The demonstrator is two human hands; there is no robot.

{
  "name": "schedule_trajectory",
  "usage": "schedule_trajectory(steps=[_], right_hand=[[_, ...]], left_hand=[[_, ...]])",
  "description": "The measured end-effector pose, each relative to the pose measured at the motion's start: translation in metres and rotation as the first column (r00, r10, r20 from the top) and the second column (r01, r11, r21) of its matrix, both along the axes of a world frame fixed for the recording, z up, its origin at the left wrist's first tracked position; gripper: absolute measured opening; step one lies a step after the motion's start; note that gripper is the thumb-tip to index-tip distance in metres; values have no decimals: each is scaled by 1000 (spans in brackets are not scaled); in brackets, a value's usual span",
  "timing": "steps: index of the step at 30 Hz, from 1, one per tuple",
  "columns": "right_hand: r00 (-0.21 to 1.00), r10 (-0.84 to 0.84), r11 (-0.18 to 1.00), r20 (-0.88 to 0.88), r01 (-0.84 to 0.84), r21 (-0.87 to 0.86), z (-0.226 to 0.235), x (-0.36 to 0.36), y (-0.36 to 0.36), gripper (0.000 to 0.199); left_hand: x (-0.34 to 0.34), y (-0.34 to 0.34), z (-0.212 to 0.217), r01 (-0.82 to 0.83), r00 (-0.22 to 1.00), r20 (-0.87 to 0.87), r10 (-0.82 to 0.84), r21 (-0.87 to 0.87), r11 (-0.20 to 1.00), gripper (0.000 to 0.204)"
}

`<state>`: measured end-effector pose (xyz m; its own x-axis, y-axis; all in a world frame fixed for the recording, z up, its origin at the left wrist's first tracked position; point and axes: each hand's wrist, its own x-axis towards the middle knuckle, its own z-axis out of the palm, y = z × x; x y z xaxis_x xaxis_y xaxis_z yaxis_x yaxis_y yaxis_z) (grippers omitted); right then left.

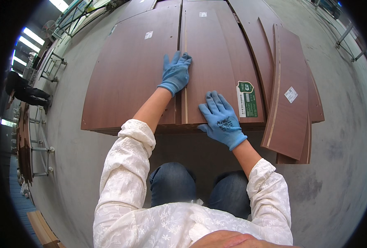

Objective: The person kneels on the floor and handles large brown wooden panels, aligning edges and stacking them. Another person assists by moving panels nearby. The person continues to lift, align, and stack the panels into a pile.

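Both hands wear blue work gloves. My left hand (pixel 175 74) lies on the left edge of a reddish-brown middle panel (pixel 210 49), its fingers extended beside the narrow gap to the left panel (pixel 125 78). My right hand (pixel 222 119) rests flat on the same middle panel at its near edge, fingers stretched forward and thumb out to the left. A green and white label (pixel 247 99) is stuck on this panel to the right of that hand. Small white stickers mark the far parts of the panels. Neither hand grips anything.
At the right, loose narrow panels (pixel 289 91) lie askew on the stack, jutting past its near edge. Grey concrete floor (pixel 336 165) surrounds the stack. On the left stand wheeled metal racks (pixel 43 149), boards (pixel 43 227) and another person (pixel 28 91) in dark clothes.
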<state>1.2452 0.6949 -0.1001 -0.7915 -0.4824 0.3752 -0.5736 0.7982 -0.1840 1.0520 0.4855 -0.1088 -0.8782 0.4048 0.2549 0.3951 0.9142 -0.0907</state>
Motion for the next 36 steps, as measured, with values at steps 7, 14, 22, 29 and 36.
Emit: schedule_trajectory(steps=[7, 14, 22, 29, 36], right_hand=[[1000, 15, 1000, 3, -15, -15, 1, -2, -2, 72], [1000, 11, 998, -4, -11, -68, 7, -1, -9, 69], [999, -11, 1000, -48, 10, -24, -3, -2, -20, 67], [997, -44, 999, -64, 45, 23, -7, 0, -26, 66], [995, -52, 997, -81, 56, 45, -5, -1, -28, 63]], left_hand=[[0, -7, -3, -11, 1000, -7, 11, 18, 1000, 56], [-2, -13, -3, -13, 999, 30, 11, 70, 997, 56], [-13, -30, -23, 104, 991, -104, -87, 165, 981, 45], [-17, -33, -30, 81, 995, 15, -94, 402, 912, 48], [-13, -36, -28, 98, 994, 2, -109, 413, 906, 52]])
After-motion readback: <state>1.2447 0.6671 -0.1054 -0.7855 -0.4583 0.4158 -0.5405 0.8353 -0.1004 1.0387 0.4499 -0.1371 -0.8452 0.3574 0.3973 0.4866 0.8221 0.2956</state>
